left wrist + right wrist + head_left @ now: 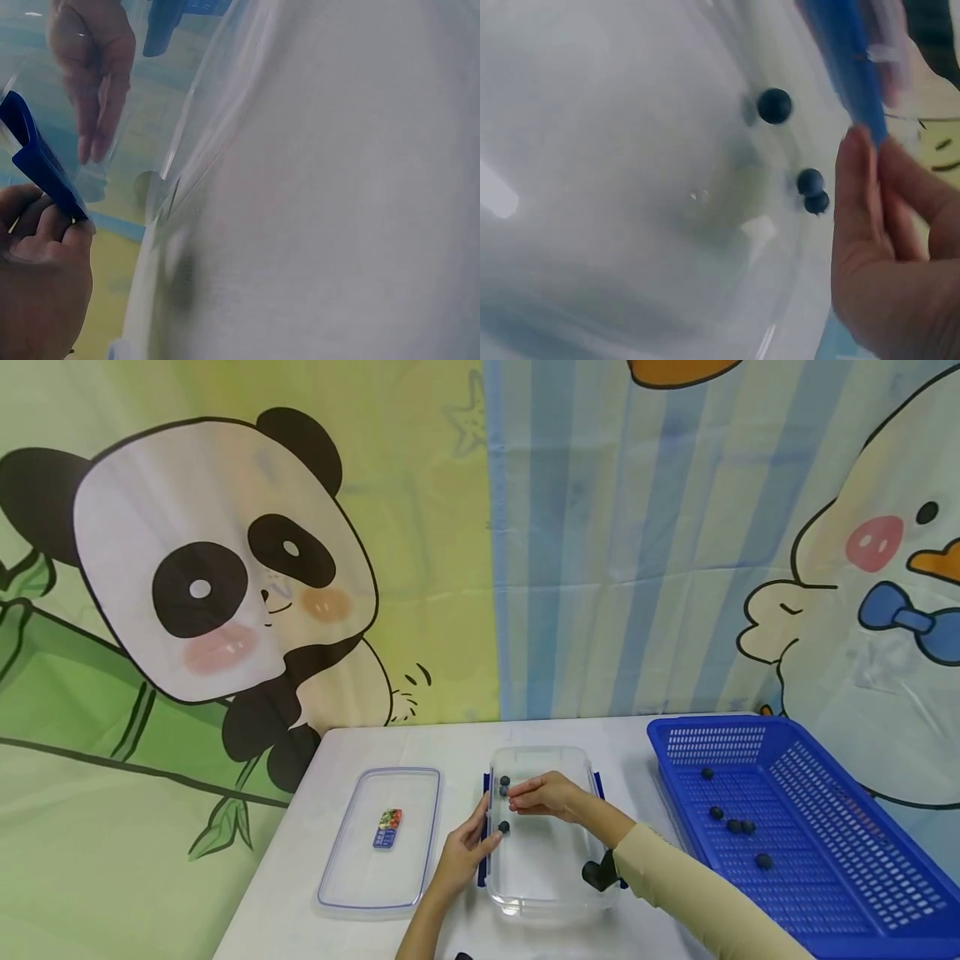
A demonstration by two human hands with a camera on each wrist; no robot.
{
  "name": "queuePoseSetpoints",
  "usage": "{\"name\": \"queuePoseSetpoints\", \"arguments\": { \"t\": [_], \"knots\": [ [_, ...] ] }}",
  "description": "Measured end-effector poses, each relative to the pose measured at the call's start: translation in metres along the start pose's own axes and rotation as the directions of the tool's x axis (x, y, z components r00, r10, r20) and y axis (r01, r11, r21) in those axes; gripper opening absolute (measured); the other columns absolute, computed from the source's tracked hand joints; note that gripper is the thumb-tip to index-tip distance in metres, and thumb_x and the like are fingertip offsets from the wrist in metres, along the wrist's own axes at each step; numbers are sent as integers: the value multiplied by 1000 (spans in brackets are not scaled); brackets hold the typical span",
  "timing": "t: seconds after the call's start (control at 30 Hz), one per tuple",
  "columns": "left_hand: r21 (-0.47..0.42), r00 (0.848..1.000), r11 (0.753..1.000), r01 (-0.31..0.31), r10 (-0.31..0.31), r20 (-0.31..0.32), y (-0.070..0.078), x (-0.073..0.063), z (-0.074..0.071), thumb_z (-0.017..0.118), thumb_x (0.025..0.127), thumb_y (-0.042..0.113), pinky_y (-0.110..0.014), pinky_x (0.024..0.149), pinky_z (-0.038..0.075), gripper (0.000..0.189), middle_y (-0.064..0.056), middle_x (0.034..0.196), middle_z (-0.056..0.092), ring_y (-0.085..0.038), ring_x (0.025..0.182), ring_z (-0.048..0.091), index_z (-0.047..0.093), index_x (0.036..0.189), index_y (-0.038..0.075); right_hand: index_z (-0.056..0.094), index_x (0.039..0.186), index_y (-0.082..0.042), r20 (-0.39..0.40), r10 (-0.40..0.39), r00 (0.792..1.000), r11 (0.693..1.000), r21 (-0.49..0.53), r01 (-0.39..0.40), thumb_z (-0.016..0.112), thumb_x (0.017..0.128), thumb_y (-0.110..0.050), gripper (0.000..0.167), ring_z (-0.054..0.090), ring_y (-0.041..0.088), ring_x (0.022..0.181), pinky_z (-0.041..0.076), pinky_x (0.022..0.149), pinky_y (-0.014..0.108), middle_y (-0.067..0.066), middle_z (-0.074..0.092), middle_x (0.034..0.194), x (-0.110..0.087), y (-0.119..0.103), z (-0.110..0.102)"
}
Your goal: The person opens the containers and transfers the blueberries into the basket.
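A clear plastic box [551, 868] with blue side latches [41, 161] stands mid-table. Dark blueberries [775, 106] lie inside along its left wall; two show close together, though one may be a reflection. With thumb and fingers at that wall, my left hand [459, 856] holds the box beside the left latch. The left wrist view has its fingers curled against the latch. My right hand [551, 796] reaches across the box, its nearly straight fingers [851, 195] together beside the blueberry pair. I see nothing between those fingertips.
To the left lies the clear lid [352, 877] with a blue-edged seal and a colourful label [387, 828]. A blue slatted basket [840, 860] at the right has several blueberries [763, 861] in it. A cartoon-printed curtain [585, 568] hangs behind the table.
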State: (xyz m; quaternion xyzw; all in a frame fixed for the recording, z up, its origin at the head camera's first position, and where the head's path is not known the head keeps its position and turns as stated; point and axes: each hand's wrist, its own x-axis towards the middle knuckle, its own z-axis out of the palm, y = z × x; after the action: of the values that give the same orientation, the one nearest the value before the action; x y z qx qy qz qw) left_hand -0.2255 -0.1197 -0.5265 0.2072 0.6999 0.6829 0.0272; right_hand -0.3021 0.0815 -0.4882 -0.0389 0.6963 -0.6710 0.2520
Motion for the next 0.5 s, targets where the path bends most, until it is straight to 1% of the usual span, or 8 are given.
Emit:
{"name": "queuePoseSetpoints", "arguments": {
  "t": [0.13, 0.23, 0.33, 0.5],
  "knots": [
    [-6, 1000, 1000, 3, -3, 12, -2, 2, -1, 59, 90, 8, -23, 106, 24, 63, -17, 149, 18, -29, 134, 20, 25, 142, -5, 59, 108, 17, -113, 41, 993, 998, -46, -47, 57, 83, 14, 25, 67, 27, 86, 56, 76, 34, 27, 65, 99, 6, 11, 8],
    [-1, 1000, 1000, 8, -8, 16, -3, 2, -1, 60, 90, 10, -24, 106, 24, 65, -17, 149, 18, -29, 134, 20, 25, 142, -4, 63, 102, 15, -166, 69, 984, 995, -65, -81, 61, 80, 14, 22, 68, 26, 82, 57, 73, 32, 24, 67, 93, 10, 19, 10],
    [1, 1000, 1000, 13, -13, 15, -3, 1, -2, 60, 90, 10, -24, 106, 24, 65, -16, 149, 18, -28, 134, 20, 25, 142, -4, 66, 98, 13, -179, 82, 980, 989, -106, -102, 65, 77, 12, 21, 68, 23, 79, 57, 72, 32, 21, 68, 89, 12, 27, 12],
    [5, 1000, 1000, 8, -8, 13, -2, 1, -2, 60, 90, 10, -26, 106, 23, 64, -16, 149, 18, -28, 134, 20, 25, 142, -4, 68, 96, 10, -164, 106, 981, 981, -146, -131, 69, 75, 8, 20, 67, 19, 75, 57, 72, 32, 17, 69, 86, 14, 32, 14]
  ]
}}
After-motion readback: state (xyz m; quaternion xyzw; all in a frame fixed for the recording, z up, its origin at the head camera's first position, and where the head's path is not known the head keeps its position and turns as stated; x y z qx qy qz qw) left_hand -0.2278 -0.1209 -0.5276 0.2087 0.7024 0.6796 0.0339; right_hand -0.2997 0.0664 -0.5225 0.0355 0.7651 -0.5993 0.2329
